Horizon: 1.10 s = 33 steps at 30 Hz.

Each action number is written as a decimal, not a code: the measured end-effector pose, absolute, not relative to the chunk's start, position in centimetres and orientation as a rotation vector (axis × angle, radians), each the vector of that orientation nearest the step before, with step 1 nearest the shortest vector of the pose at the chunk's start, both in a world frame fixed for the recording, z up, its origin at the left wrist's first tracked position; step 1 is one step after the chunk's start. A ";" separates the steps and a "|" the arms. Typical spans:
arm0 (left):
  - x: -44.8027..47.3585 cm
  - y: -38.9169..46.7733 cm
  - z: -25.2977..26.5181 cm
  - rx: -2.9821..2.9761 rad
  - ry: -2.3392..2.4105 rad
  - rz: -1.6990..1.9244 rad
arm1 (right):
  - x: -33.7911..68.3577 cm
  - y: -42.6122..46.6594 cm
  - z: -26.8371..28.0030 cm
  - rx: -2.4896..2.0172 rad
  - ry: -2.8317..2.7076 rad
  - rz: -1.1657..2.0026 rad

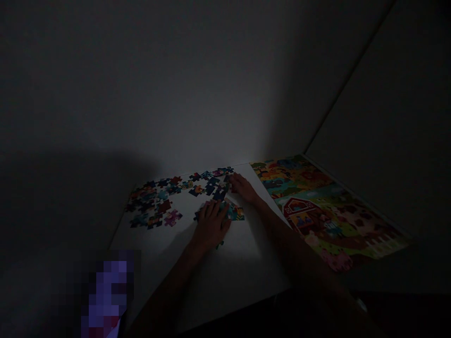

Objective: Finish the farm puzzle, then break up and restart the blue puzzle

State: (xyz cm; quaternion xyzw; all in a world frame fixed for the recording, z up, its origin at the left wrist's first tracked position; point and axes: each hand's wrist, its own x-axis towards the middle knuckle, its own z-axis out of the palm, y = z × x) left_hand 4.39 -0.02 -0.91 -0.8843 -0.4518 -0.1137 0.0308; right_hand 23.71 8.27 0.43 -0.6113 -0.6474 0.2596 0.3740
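Observation:
In dim light, my left hand [212, 226] lies flat, fingers apart, over a small joined cluster of jigsaw pieces [237, 213] on the white tabletop. A green piece [220, 245] shows just below that hand. My right hand [244, 187] reaches farther forward, its fingers stretched out at the right end of a row of loose dark puzzle pieces [212, 185]. Its fingertips touch or cover a piece there; the contact is partly hidden.
A heap of loose jigsaw pieces [146, 204] spreads over the table's left side, with a pink piece [172, 217] at its edge. Colourful picture sheets, one with a farm scene [331, 220], lie on the right. The wall [211, 94] borders the far edge. A blurred bright patch [107, 295] is at lower left.

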 end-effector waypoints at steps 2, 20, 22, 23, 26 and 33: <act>5.3 0.3 -0.7 -2.786 -1.298 -0.341 | 24.6 5.1 -0.8 -1.665 -1.669 0.584; 7.0 12.2 0.7 -2.988 -1.238 -0.238 | 24.8 0.6 -1.2 -2.141 -1.974 0.167; 5.3 11.8 0.5 -2.947 -1.315 -0.273 | 24.6 2.1 -0.7 -2.200 -1.899 0.188; 4.5 11.3 0.4 -2.927 -1.353 -0.287 | 24.5 3.0 -0.4 -2.218 -1.855 0.210; 2.4 8.9 -0.1 -2.881 -1.445 -0.303 | 23.9 5.6 0.3 -2.237 -1.726 0.257; -0.4 2.1 -0.5 -2.903 -1.362 -0.298 | 22.1 5.7 0.0 -1.815 -2.040 0.502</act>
